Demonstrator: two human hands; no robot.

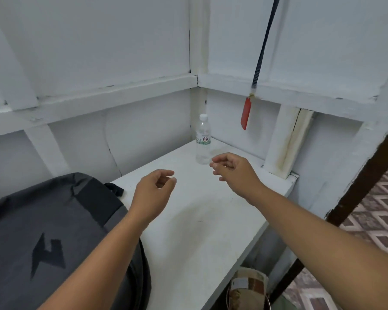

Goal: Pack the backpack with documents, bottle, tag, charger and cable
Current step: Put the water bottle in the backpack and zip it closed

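A clear plastic bottle (203, 139) with a white cap stands upright in the far corner of the white table (202, 220). My right hand (231, 170) hovers just right of the bottle's base, fingers loosely curled, holding nothing. My left hand (154, 190) hangs over the table's middle, fingers loosely curled and empty. The grey backpack (54, 231) with a dark lightning mark lies at the left, under my left forearm. A red tag (245, 114) dangles from a black strap (263, 45) by the right wall, above the table.
White panelled walls close the table in at the back and the right. A dark wooden post (356, 193) slants past the table's right edge, with patterned floor tiles (381, 211) beyond. A brown patterned object (248, 289) sits below the front edge.
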